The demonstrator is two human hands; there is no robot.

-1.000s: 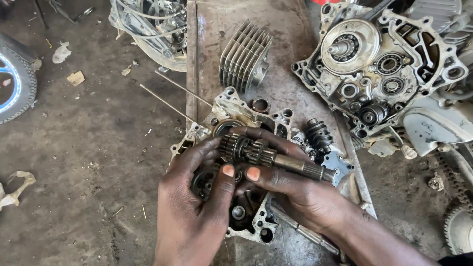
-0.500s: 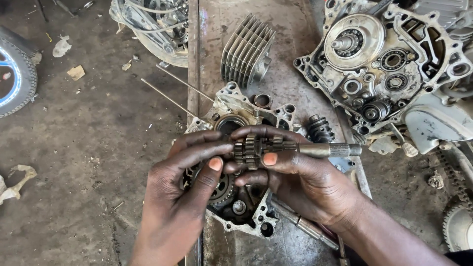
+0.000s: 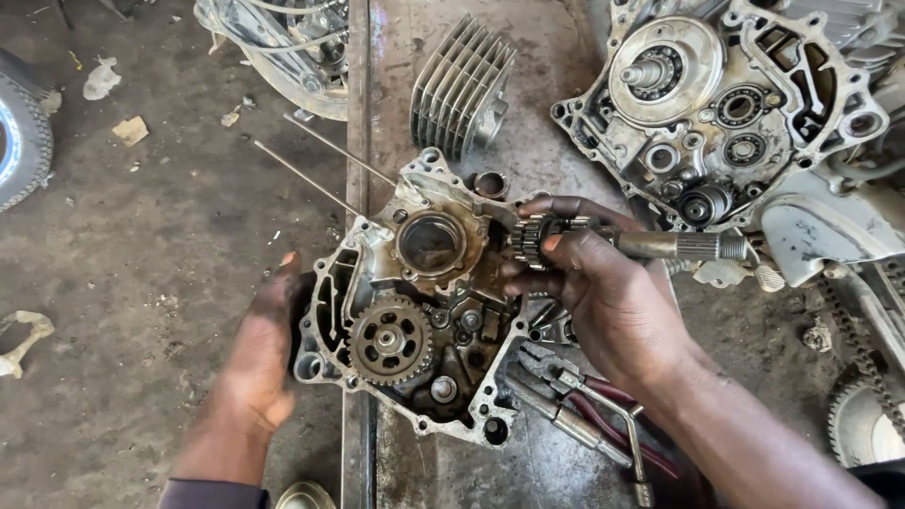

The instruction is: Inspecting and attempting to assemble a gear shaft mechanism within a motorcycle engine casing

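At two o'clock we see the big engine half (image 3: 745, 113), bearings showing. At centre lies the smaller crankcase half (image 3: 415, 311), a toothed gear (image 3: 389, 339) sitting at its seven o'clock. The finned cylinder (image 3: 462, 85) stands at twelve. Our right hand (image 3: 603, 292) grips the gear shaft (image 3: 622, 242) at three o'clock of the case. Our left hand (image 3: 259, 353), fingers spread flat, presses the case's nine o'clock edge.
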